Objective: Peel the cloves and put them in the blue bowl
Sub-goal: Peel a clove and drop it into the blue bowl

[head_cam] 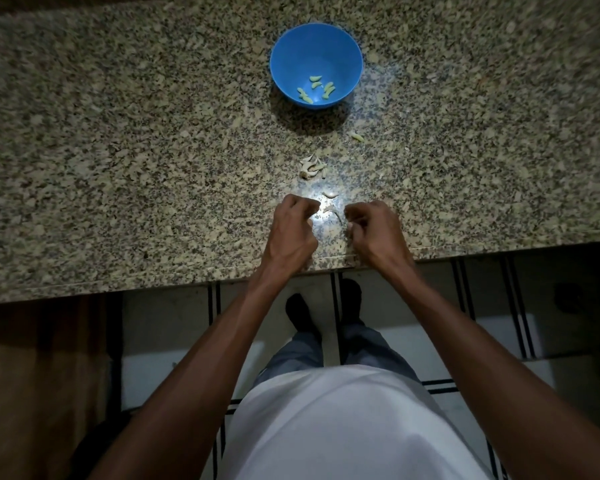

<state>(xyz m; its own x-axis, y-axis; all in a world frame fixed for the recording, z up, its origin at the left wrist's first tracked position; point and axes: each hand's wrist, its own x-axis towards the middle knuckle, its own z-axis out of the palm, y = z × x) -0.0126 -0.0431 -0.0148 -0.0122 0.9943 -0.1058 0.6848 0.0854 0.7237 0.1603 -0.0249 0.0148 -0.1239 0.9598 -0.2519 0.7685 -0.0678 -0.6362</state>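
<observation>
Both hands curl near the bench's front edge, right hand (374, 230) apparently pinching a clove, left hand (293, 225) seemingly empty, blue bowl (284, 46) well off at twelve o'clock.

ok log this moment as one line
left hand: curled | right hand: pinching small pale piece | blue bowl: peeled cloves inside | loose pile on counter

both hands curl inward over the near edge of the granite counter (118, 140), so the fingertips are hidden. whether the left hand (293, 230) holds anything cannot be told. a small pale bit shows at the right hand (374, 233), too small to identify. the counter is cut off left, right and far. the floor below lies in darkness.
</observation>
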